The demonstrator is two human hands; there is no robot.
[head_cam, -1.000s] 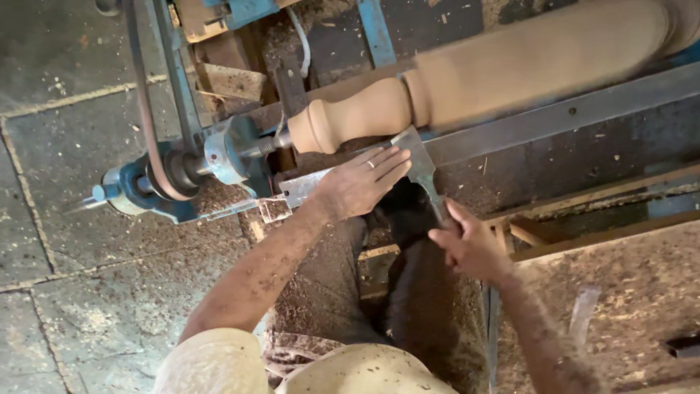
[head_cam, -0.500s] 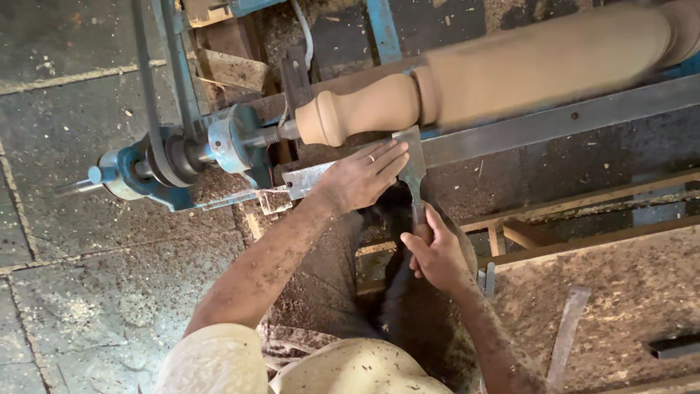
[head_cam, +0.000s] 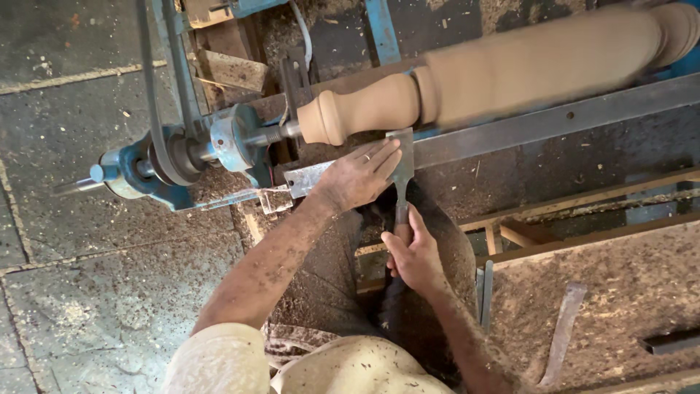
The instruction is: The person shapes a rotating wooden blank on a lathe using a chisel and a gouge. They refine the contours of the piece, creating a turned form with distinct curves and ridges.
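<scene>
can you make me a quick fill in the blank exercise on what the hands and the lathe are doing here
1. The left hand lies flat on the blade of the ____, close to the long metal tool rest.
2. The right hand grips the tool's ____.
3. The turned workpiece on the lathe is made of ____.
4. The lathe's pulley carries a dark ____.

Missing words: chisel; handle; wood; belt

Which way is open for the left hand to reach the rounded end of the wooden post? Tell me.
Probably straight ahead. The left hand rests on the chisel at the metal rail, just below the wooden post; nothing lies between them, but the post looks blurred, as if spinning.
</scene>
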